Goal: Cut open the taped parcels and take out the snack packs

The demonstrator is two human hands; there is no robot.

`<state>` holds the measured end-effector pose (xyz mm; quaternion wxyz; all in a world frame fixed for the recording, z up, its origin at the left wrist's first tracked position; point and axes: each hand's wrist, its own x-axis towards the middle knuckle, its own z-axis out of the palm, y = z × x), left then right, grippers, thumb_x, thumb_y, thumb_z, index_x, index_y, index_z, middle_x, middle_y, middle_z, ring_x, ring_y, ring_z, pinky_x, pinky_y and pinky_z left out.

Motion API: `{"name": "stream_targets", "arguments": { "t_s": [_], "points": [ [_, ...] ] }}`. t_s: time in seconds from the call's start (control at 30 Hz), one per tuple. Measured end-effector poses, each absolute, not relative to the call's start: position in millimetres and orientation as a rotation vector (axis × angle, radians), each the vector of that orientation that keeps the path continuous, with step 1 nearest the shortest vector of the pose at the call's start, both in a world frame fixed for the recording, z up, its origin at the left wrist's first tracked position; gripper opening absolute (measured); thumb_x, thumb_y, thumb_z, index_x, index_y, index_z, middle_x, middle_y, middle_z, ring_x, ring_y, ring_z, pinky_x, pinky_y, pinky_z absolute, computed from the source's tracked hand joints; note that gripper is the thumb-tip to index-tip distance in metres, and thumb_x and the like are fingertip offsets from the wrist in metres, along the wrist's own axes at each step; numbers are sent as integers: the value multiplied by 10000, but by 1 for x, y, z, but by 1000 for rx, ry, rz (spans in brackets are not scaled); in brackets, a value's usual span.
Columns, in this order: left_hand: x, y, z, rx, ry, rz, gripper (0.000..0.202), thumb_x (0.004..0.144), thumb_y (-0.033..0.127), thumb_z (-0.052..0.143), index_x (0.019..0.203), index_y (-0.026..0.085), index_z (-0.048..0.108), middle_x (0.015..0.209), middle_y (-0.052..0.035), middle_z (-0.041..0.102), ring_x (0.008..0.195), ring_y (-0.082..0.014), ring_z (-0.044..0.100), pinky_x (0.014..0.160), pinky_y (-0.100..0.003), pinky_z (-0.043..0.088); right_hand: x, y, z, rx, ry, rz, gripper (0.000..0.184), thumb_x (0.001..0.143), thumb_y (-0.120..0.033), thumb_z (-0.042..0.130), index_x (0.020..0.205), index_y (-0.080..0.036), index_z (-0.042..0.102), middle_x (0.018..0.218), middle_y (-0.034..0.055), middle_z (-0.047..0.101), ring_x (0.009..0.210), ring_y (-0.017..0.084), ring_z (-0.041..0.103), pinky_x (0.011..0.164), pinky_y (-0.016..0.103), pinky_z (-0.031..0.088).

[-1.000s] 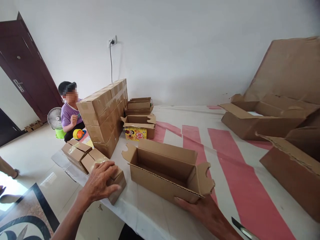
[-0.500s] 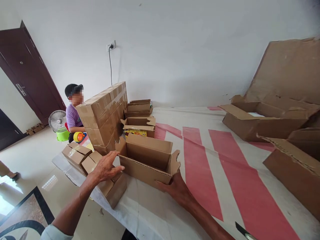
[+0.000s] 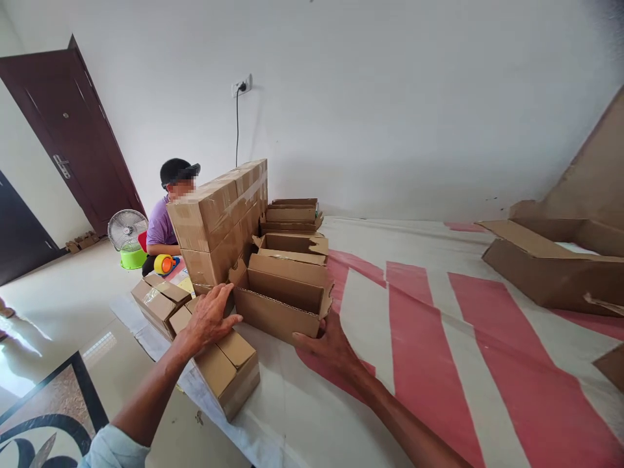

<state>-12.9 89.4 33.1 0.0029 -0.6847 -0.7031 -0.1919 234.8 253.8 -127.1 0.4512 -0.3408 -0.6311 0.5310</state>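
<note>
An open-topped cardboard box (image 3: 277, 312) with raised flaps is between my two hands, above or on the cloth-covered surface. My left hand (image 3: 209, 318) is at its left end, fingertips by the left edge and thumb by the front corner. My right hand (image 3: 329, 344) grips the right end from below, thumb on the front face. Behind it stands another open box (image 3: 292, 246), with more open boxes (image 3: 291, 213) further back. Under and beside my left hand lie closed small boxes (image 3: 229, 370).
Taped cartons (image 3: 214, 221) form a stacked wall at the left. Beyond it sits a person (image 3: 163, 221) in a cap, near an orange tape dispenser (image 3: 166, 264) and a fan (image 3: 127, 227). At the right is a larger open carton (image 3: 550, 273) on the red-and-white cloth (image 3: 419, 351).
The view has swung right-to-left across the scene, so most things sit further right. The open box has moved back, closer to the open box behind it, with both hands along.
</note>
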Motion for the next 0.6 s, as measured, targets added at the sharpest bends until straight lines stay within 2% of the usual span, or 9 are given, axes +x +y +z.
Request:
{"name": "stream_targets", "arguments": {
  "t_s": [0.1, 0.23, 0.43, 0.6],
  "points": [
    [-11, 71, 29, -2191, -2163, -637, 710, 953, 413, 732, 1586, 234, 466, 1551, -175, 602, 1438, -378, 571, 1171, -582, 463, 231, 264, -127, -838, -1568, 1300, 942, 619, -432, 903, 1452, -228, 515, 1292, 164, 701, 1122, 361, 733, 806, 416, 659],
    [-8, 54, 17, -2253, -2136, -658, 548, 967, 467, 718, 1452, 232, 621, 1482, -161, 657, 1385, -359, 612, 1149, -538, 475, 225, 282, -134, -842, -1600, 1229, 859, 616, -456, 920, 1364, -237, 559, 1241, 134, 717, 1134, 360, 722, 816, 416, 664],
    [-1, 53, 8, -2248, -2151, -703, 385, 995, 427, 686, 1315, 213, 709, 1384, -139, 729, 1389, -338, 612, 1186, -533, 431, 218, 309, -158, -834, -1674, 1146, 839, 646, -529, 915, 1332, -231, 534, 1175, 125, 721, 1051, 348, 742, 776, 443, 673],
    [-4, 49, 11, -2243, -2132, -777, 339, 988, 380, 692, 1278, 209, 730, 1362, -133, 749, 1385, -339, 626, 1169, -531, 455, 215, 323, -167, -879, -1720, 1114, 818, 656, -555, 916, 1290, -241, 505, 1223, 143, 703, 1095, 357, 730, 841, 475, 664]
  ]
}}
